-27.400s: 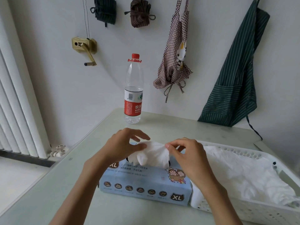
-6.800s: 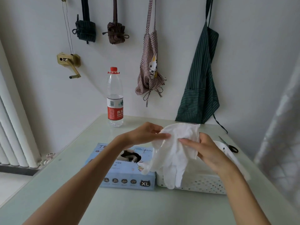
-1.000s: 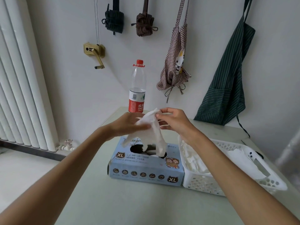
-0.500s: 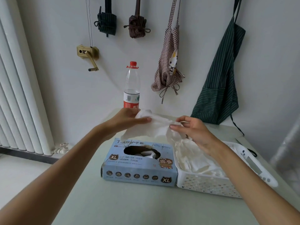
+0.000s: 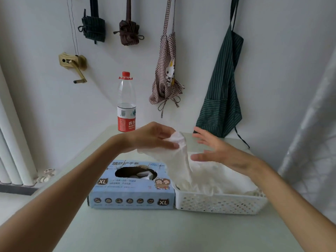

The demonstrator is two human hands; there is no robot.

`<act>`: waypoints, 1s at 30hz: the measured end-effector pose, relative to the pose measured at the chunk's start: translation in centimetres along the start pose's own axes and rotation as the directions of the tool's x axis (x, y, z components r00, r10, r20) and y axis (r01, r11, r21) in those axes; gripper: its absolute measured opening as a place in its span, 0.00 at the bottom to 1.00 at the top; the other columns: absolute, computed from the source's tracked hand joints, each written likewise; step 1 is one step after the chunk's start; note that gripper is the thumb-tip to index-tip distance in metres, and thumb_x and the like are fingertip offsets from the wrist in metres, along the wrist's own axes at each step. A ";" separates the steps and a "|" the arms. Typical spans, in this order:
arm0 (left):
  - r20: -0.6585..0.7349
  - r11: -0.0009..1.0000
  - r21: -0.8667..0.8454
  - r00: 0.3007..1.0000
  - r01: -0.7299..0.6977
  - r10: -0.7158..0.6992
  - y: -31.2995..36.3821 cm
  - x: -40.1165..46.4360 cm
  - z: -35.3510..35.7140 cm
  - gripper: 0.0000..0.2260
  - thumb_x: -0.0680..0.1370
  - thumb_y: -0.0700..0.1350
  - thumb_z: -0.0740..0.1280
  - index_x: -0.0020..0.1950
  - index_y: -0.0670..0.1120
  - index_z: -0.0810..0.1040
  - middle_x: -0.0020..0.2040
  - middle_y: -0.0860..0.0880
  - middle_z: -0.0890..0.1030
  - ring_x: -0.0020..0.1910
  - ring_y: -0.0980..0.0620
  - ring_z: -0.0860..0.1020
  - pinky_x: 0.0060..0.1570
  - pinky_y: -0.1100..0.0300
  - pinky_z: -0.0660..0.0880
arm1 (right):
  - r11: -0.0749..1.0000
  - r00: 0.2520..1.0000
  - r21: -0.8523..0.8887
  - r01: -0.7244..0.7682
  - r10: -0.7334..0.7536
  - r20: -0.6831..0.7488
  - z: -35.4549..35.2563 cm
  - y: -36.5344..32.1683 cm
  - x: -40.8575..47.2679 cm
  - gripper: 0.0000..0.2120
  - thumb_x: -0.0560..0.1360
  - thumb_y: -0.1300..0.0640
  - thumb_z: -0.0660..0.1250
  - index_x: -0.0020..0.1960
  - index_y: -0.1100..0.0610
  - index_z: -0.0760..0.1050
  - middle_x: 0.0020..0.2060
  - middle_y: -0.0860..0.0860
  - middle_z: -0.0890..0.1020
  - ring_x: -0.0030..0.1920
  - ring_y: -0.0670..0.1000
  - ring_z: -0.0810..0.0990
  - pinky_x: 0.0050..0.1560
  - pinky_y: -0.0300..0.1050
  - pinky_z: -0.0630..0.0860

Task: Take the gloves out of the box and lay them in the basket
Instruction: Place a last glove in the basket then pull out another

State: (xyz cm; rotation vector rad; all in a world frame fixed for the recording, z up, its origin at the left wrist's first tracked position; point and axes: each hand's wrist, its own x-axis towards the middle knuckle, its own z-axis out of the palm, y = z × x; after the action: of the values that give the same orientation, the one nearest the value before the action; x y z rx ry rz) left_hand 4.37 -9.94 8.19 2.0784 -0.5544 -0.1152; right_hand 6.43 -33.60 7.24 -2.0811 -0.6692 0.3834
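A light blue glove box [image 5: 131, 186] marked XL lies on the pale green table [image 5: 163, 231], its oval opening showing more white gloves inside. Right beside it stands a white perforated basket [image 5: 218, 202] holding a heap of white gloves [image 5: 221, 179]. My left hand [image 5: 154, 137] pinches one white glove [image 5: 180, 155] above the gap between box and basket; the glove hangs down into the basket's left end. My right hand [image 5: 214, 150] hovers over the basket with fingers spread, holding nothing.
A water bottle [image 5: 126, 104] with a red cap stands at the table's back edge. Aprons and folded cloths hang on the wall behind. A white radiator is at the left, a pale curtain at the right.
My right hand has let go of the glove and opened. My left hand has carried the glove to the right, so that it now droops into the basket.
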 end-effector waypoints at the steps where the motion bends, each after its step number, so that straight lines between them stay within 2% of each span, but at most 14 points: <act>1: 0.002 1.000 0.029 1.000 -0.009 0.009 0.5 0.4 0.5 0.07 0.74 0.43 0.72 0.51 0.48 0.81 0.45 0.54 0.85 0.44 0.56 0.83 0.43 0.65 0.78 | 1.000 1.000 0.026 0.003 -0.003 0.002 0.1 -0.3 0.2 0.50 0.61 0.42 0.78 0.76 0.44 0.54 0.68 0.39 0.68 0.67 0.39 0.67 0.69 0.44 0.66; 3: -0.010 0.998 0.061 1.000 -0.019 0.020 1.0 0.9 1.2 0.14 0.70 0.39 0.75 0.53 0.47 0.79 0.49 0.48 0.84 0.48 0.50 0.83 0.49 0.59 0.80 | 0.999 1.000 0.046 -0.012 0.011 0.012 0.5 -0.3 0.4 0.39 0.66 0.48 0.78 0.72 0.51 0.65 0.62 0.47 0.78 0.61 0.44 0.77 0.66 0.45 0.71; 5: -0.092 0.999 0.042 0.995 -0.032 0.036 0.8 0.9 1.2 0.19 0.67 0.38 0.77 0.54 0.48 0.76 0.51 0.46 0.82 0.48 0.49 0.82 0.46 0.61 0.80 | 0.998 0.999 0.060 0.011 -0.008 -0.054 0.8 0.3 0.3 0.19 0.71 0.55 0.74 0.60 0.56 0.78 0.52 0.55 0.83 0.50 0.49 0.81 0.55 0.42 0.75; 7: -0.169 0.999 -0.026 0.985 0.034 -0.038 0.0 0.6 1.4 0.27 0.65 0.43 0.77 0.61 0.50 0.72 0.58 0.49 0.77 0.51 0.54 0.79 0.44 0.66 0.78 | 0.992 0.984 0.104 0.076 -0.058 -0.168 0.9 1.3 -0.2 0.08 0.73 0.58 0.72 0.52 0.58 0.81 0.45 0.55 0.84 0.44 0.49 0.79 0.44 0.38 0.74; 8: -0.147 0.993 -0.040 0.982 0.110 -0.115 -0.4 0.3 1.8 0.31 0.65 0.49 0.76 0.66 0.51 0.69 0.61 0.52 0.74 0.55 0.54 0.77 0.47 0.66 0.77 | 0.983 0.973 0.145 0.109 -0.076 -0.217 1.0 1.8 -0.4 0.07 0.74 0.59 0.71 0.51 0.58 0.81 0.43 0.54 0.83 0.43 0.48 0.79 0.40 0.35 0.74; 10: -0.011 0.963 -0.016 0.963 0.270 -0.270 -1.6 0.1 2.7 0.33 0.67 0.60 0.69 0.70 0.50 0.68 0.64 0.54 0.73 0.61 0.54 0.74 0.58 0.61 0.74 | 0.961 0.950 0.222 0.163 -0.093 -0.298 1.3 2.5 -1.0 0.06 0.75 0.61 0.69 0.51 0.55 0.81 0.41 0.50 0.83 0.40 0.45 0.79 0.36 0.33 0.73; 12: 0.082 0.944 -0.052 0.943 0.326 -0.321 -2.6 0.0 3.7 0.29 0.70 0.65 0.64 0.65 0.48 0.76 0.61 0.53 0.79 0.61 0.54 0.76 0.65 0.54 0.71 | 0.945 0.921 0.257 0.203 -0.096 -0.376 1.9 3.0 -1.4 0.07 0.75 0.62 0.69 0.48 0.51 0.82 0.38 0.47 0.83 0.39 0.45 0.78 0.36 0.34 0.72; 16: -0.023 0.945 -0.231 0.969 0.234 -0.246 -2.4 0.3 4.3 0.11 0.78 0.51 0.64 0.54 0.45 0.79 0.54 0.52 0.83 0.55 0.57 0.80 0.66 0.52 0.70 | 0.923 0.864 0.300 0.242 -0.064 -0.499 2.3 3.7 -2.4 0.06 0.74 0.62 0.69 0.45 0.52 0.81 0.37 0.46 0.83 0.39 0.43 0.78 0.38 0.36 0.72; 19: 0.037 0.940 -0.230 0.967 0.252 -0.251 -1.1 0.6 4.5 0.23 0.75 0.62 0.58 0.58 0.46 0.76 0.55 0.53 0.82 0.54 0.56 0.80 0.62 0.54 0.73 | 0.918 0.837 0.281 0.281 -0.091 -0.540 2.0 3.8 -3.1 0.05 0.74 0.64 0.68 0.44 0.55 0.80 0.30 0.41 0.79 0.31 0.39 0.74 0.33 0.31 0.70; 22: 0.203 0.951 -0.054 0.936 0.305 -0.289 0.0 1.0 6.1 0.31 0.67 0.71 0.55 0.55 0.50 0.78 0.51 0.55 0.82 0.52 0.57 0.80 0.57 0.58 0.76 | 0.914 0.801 0.274 0.300 -0.086 -0.593 1.9 3.5 -3.3 0.04 0.74 0.63 0.68 0.44 0.55 0.80 0.28 0.40 0.79 0.29 0.37 0.74 0.32 0.28 0.70; 25: 0.094 0.974 0.059 0.970 0.219 -0.224 0.2 1.5 6.8 0.19 0.74 0.59 0.65 0.55 0.47 0.81 0.53 0.49 0.83 0.54 0.52 0.80 0.58 0.55 0.77 | 0.910 0.788 0.268 0.316 -0.094 -0.608 2.0 3.1 -3.3 0.06 0.74 0.65 0.68 0.43 0.55 0.79 0.27 0.40 0.79 0.29 0.37 0.74 0.32 0.28 0.70; 27: -0.023 0.981 0.038 0.982 0.188 -0.188 0.1 1.6 5.9 0.12 0.76 0.50 0.67 0.52 0.43 0.81 0.53 0.44 0.83 0.54 0.49 0.81 0.58 0.54 0.77 | 0.929 0.791 0.229 0.291 -0.099 -0.604 1.9 3.3 -3.7 0.05 0.74 0.65 0.69 0.42 0.56 0.79 0.26 0.40 0.78 0.28 0.38 0.73 0.32 0.28 0.69; 29: -0.104 0.989 -0.008 0.983 0.148 -0.148 0.3 1.3 4.6 0.07 0.73 0.49 0.69 0.46 0.46 0.80 0.47 0.47 0.84 0.48 0.54 0.82 0.55 0.58 0.78 | 0.971 0.861 0.159 0.177 -0.075 -0.503 1.4 3.7 -4.4 0.05 0.72 0.61 0.72 0.47 0.54 0.80 0.35 0.43 0.81 0.35 0.40 0.77 0.36 0.30 0.72; 30: -0.129 0.993 -0.010 0.984 0.121 -0.122 0.5 1.1 4.0 0.07 0.72 0.49 0.71 0.46 0.47 0.80 0.43 0.50 0.84 0.44 0.57 0.82 0.52 0.62 0.78 | 0.992 0.920 0.090 0.086 -0.044 -0.390 0.9 3.8 -4.7 0.14 0.70 0.58 0.74 0.54 0.51 0.79 0.43 0.45 0.82 0.45 0.42 0.79 0.41 0.31 0.73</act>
State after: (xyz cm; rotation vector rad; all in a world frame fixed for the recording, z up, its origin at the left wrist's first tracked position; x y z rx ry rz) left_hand 4.04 -13.75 6.56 2.0996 -0.3482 -0.0507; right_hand 3.42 -37.48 3.62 -1.9503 -0.4662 -0.0358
